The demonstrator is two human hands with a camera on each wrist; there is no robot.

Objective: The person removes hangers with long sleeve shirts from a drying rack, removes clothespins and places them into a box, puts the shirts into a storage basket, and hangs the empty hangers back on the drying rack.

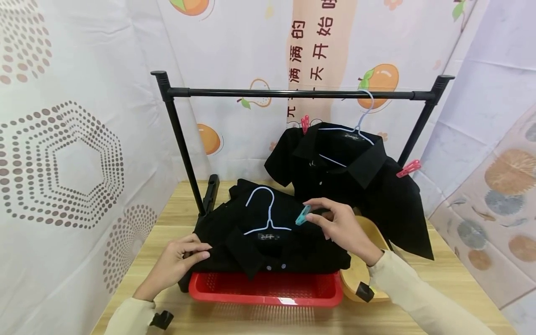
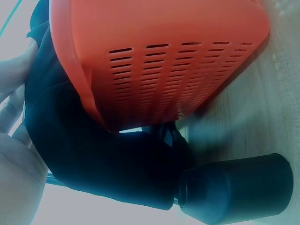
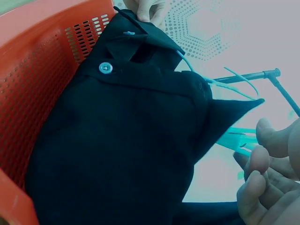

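Observation:
A black collared shirt (image 1: 293, 260) lies across a red basket (image 1: 268, 298), with a pale blue hanger (image 1: 269, 211) inside its collar and the hook lying over the cloth. My left hand (image 1: 177, 263) pinches the shirt at its left side; in the left wrist view the black cloth (image 2: 93, 145) passes between thumb and fingers beside the basket wall. Between the thumb and fingertips of my right hand (image 1: 339, 223) is a teal clothespin (image 1: 302, 215), just right of the hanger. The right wrist view shows that clothespin (image 3: 239, 140) partly behind the shirt's collar.
A black rack (image 1: 289, 93) spans the back. From it hangs another black shirt (image 1: 335, 172) on a hanger, with a pink clothespin (image 1: 304, 124) and a second pink clothespin (image 1: 409, 168) on its shoulders. A yellow basket (image 1: 356, 274) stands right of the red one.

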